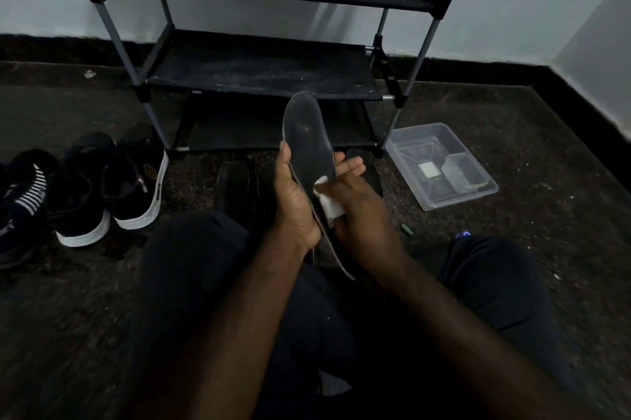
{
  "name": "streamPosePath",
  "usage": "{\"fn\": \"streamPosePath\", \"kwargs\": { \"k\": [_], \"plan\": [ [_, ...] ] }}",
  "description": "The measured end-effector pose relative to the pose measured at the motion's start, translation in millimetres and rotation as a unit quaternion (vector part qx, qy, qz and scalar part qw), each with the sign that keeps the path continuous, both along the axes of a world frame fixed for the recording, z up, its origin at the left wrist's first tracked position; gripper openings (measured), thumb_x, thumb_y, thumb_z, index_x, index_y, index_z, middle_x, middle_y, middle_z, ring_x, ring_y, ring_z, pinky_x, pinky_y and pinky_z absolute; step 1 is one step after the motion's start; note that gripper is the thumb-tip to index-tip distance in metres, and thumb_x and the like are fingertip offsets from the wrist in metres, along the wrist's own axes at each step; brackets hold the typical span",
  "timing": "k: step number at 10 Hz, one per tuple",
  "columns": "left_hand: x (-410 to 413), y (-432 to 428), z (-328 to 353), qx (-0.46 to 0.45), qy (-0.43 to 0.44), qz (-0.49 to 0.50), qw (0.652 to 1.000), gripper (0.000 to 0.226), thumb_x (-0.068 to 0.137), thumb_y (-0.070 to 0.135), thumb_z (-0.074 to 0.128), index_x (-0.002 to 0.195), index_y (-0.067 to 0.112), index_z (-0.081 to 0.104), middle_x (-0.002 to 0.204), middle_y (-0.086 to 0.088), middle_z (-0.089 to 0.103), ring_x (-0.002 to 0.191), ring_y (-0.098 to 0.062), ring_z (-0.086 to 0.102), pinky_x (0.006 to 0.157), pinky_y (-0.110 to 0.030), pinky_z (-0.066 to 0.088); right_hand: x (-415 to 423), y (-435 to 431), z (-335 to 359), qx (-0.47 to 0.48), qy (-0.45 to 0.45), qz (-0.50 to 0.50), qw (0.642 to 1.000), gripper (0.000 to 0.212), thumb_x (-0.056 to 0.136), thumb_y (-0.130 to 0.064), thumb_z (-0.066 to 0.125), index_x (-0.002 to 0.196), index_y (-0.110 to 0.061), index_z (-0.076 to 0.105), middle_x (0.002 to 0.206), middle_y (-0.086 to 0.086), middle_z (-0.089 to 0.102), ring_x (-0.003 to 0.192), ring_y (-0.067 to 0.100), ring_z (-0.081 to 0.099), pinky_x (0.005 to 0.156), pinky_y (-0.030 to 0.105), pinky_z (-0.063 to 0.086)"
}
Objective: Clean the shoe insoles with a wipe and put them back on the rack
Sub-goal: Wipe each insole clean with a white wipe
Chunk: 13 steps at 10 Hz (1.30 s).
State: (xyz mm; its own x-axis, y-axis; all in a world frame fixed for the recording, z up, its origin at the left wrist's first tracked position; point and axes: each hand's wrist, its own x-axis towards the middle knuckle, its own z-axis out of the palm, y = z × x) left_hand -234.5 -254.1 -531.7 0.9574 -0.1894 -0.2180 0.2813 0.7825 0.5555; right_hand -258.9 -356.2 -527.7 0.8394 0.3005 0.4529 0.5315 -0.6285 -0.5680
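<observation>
At the centre of the frame, the left hand is clamped round the middle of a dark insole, which is held upright with its toe end towards the rack. A folded white wipe is pinched in the right hand and pressed against the insole's face. The two hands are brought close together, with the insole between them.

At the far left, several shoes are stood on the floor. Just left of the hands, dark flat shapes judged to be further insoles are laid on the floor. Above, at upper centre, the rack is stood against the wall. To the right, a clear plastic tub is set on the floor.

Wiping is judged to be under way on this one insole. No insole is seen on the visible shelves, so the remaining wiping and the whole return to the rack are left to be done.
</observation>
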Motion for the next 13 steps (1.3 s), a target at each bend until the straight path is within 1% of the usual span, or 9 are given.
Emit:
{"fn": "streamPosePath", "kwargs": {
  "k": [2,4,6,7,8,9,10,12,13],
  "plan": [
    [0,0,1,0.009,-0.008,0.012,1.000,0.079,0.087,0.073,0.035,0.100,0.003,0.070,0.100,-0.017,0.070,0.096,-0.029,0.067,0.094,-0.044,0.048,26,-32,10,0.169,0.114,-0.116,0.972,0.025,0.089,-0.002,0.059,0.100,-0.017,0.075,0.093,-0.004,0.073,0.088,0.005,0.067,0.079,0.025,0.054],
    [2,1,2,-0.031,-0.018,-0.018,0.999,0.094,0.084,0.077,0.030,0.129,-0.003,0.051,0.132,-0.030,0.055,0.126,-0.037,0.054,0.111,-0.052,0.036,21,-48,14,0.505,0.317,-0.138,0.791,0.018,0.095,-0.003,0.054,0.093,-0.011,0.070,0.088,0.007,0.073,0.085,0.020,0.068,0.078,0.033,0.055],
    [0,0,3,-0.010,-0.026,0.001,1.000,0.085,0.087,0.072,0.034,0.113,-0.004,0.060,0.117,-0.028,0.064,0.115,-0.038,0.061,0.108,-0.049,0.041,5,-39,36,0.607,0.369,-0.017,0.704,0.038,0.091,-0.001,0.043,0.076,-0.010,0.077,0.086,0.011,0.073,0.083,0.021,0.070,0.078,0.032,0.055],
    [-1,-3,3,-0.021,-0.023,0.007,0.999,0.077,0.087,0.069,0.041,0.111,-0.001,0.062,0.107,-0.020,0.062,0.107,-0.035,0.058,0.105,-0.049,0.040,1,-32,40,0.555,0.357,-0.008,0.751,0.028,0.096,-0.013,0.049,0.087,-0.009,0.075,0.090,0.008,0.073,0.086,0.018,0.069,0.072,0.027,0.055],
    [-3,-6,4,0.011,-0.009,0.004,1.000,0.081,0.087,0.067,0.042,0.123,-0.004,0.057,0.109,-0.019,0.065,0.105,-0.031,0.063,0.098,-0.042,0.048,-5,-17,33,0.337,0.202,-0.057,0.918,0.016,0.093,-0.009,0.060,0.102,-0.011,0.073,0.097,-0.001,0.074,0.092,0.008,0.069,0.075,0.020,0.051],
    [-4,-8,3,0.026,0.013,-0.019,0.999,0.093,0.077,0.070,0.044,0.133,-0.003,0.049,0.125,-0.028,0.061,0.120,-0.036,0.059,0.109,-0.048,0.040,-9,-6,13,0.018,0.043,0.009,0.999,0.030,0.093,-0.011,0.051,0.118,-0.007,0.068,0.116,0.012,0.067,0.112,0.023,0.062,0.094,0.032,0.050],
    [-4,-4,6,0.021,0.023,-0.009,0.999,0.089,0.077,0.069,0.040,0.129,-0.002,0.050,0.126,-0.031,0.059,0.122,-0.038,0.057,0.113,-0.052,0.033,-9,-3,6,-0.141,-0.001,0.034,0.989,0.049,0.091,-0.019,0.033,0.125,0.000,0.063,0.130,0.031,0.055,0.124,0.049,0.048,0.104,0.058,0.039],
    [-2,-4,0,-0.009,0.032,0.002,0.999,0.071,0.086,0.064,0.043,0.116,0.001,0.057,0.114,-0.023,0.063,0.120,-0.037,0.058,0.108,-0.043,0.042,6,-7,17,0.011,0.038,-0.055,0.998,0.019,0.092,-0.007,0.059,0.105,-0.005,0.073,0.106,0.009,0.067,0.102,0.021,0.062,0.091,0.028,0.050],
    [-2,-5,5,0.001,0.036,0.003,0.999,0.086,0.086,0.068,0.031,0.132,-0.003,0.047,0.127,-0.032,0.058,0.121,-0.041,0.057,0.108,-0.051,0.040,-9,7,17,-0.063,0.041,0.002,0.997,0.039,0.090,-0.022,0.045,0.113,-0.003,0.070,0.118,0.028,0.062,0.113,0.046,0.056,0.095,0.054,0.047]
  ]
}}
